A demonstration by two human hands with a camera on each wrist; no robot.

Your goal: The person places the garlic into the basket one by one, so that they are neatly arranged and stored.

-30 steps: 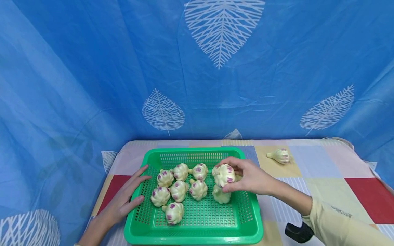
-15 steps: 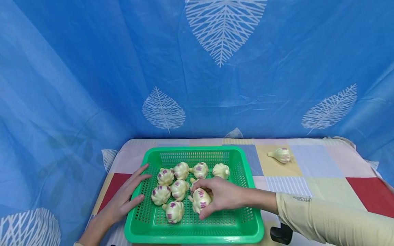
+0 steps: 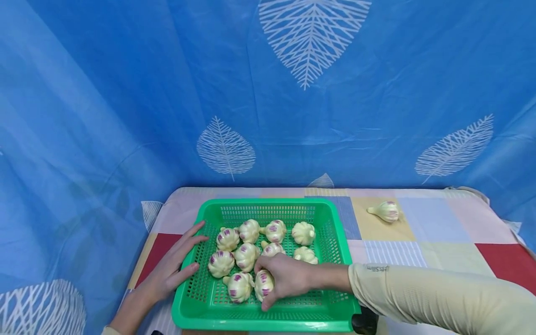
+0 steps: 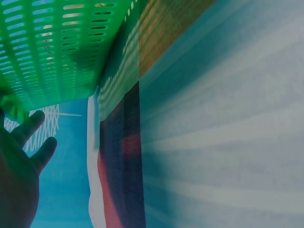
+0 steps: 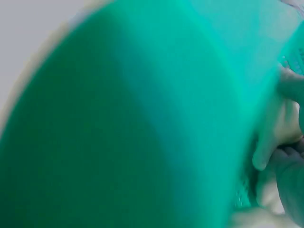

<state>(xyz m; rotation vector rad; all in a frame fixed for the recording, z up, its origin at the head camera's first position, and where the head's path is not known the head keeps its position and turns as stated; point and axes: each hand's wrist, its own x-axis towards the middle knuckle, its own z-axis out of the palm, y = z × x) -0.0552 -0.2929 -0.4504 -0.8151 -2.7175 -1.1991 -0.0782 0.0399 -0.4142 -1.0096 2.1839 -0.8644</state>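
A green plastic basket [image 3: 268, 324] with slotted walls stands on the table, with several garlic bulbs in it. My right hand [image 3: 289, 278] reaches over its right side and grips a purple-streaked garlic bulb [image 3: 264, 284], low in the basket beside another bulb [image 3: 240, 287]. The right wrist view is mostly filled by the blurred basket rim [image 5: 142, 118], with the right fingers [image 5: 289, 161] around a bulb at the right edge. My left hand [image 3: 169, 265] lies with fingers spread at the basket's left rim. In the left wrist view its straight fingers [image 4: 42, 154] show beside the basket wall [image 4: 57, 57].
A single garlic bulb [image 3: 385, 211] lies on the patchwork tablecloth [image 3: 427, 223] to the right, behind the basket. A blue curtain [image 3: 360, 139] with white leaf prints hangs behind the table. A black object [image 3: 365, 321] sits beneath the right sleeve at the basket's front right corner.
My right hand has carried the bulb from the basket's right part leftward and toward the front, down beside the front-left bulb. The left hand stays at the rim.
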